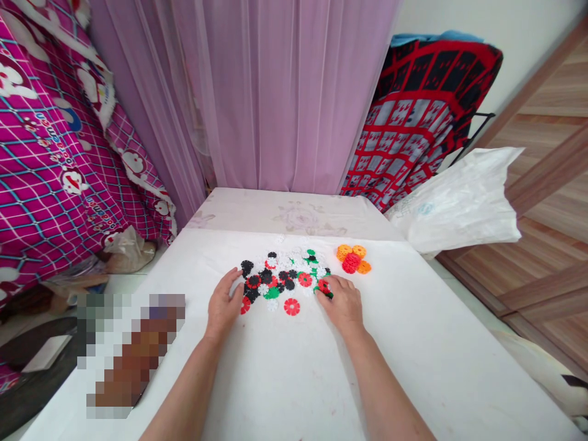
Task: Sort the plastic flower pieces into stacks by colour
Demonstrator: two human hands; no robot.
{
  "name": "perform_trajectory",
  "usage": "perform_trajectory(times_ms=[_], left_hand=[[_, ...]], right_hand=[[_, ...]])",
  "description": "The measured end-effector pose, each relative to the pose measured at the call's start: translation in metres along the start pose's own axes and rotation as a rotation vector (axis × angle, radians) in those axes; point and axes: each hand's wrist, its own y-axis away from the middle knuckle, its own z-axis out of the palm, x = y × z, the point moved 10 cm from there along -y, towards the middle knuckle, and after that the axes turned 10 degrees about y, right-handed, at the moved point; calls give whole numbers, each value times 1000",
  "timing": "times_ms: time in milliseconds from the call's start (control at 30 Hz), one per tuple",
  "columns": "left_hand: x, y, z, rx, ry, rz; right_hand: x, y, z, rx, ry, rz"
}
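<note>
Notched plastic discs in black, white, red and green lie in a loose heap in the middle of the table. My left hand (225,302) rests at the heap's left edge, thumb and fingers apart, beside black discs (247,267) and a red disc (245,305). My right hand (340,300) is at the right edge, its fingers curved over red and green discs (324,286); whether it grips one I cannot make out. Closest to me lies a single red disc (291,307). White discs (289,261) fill the far side of the heap.
Orange discs (359,252) and a stack of red ones (351,263) form a separate group at right. A white cloth (285,380) covers the table. A blurred-out object (138,355) lies at left. A white plastic bag (463,205) hangs by the right edge; purple curtains (294,92) stand behind.
</note>
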Motion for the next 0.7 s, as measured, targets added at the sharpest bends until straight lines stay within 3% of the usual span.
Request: perform_trajectory(times_ms=[367, 700], left_hand=[[2, 1, -1, 11, -10, 7], [4, 1, -2, 5, -11, 13]], right_hand=[[-3, -5, 10, 15, 75, 8], [1, -6, 13, 102, -169, -3]])
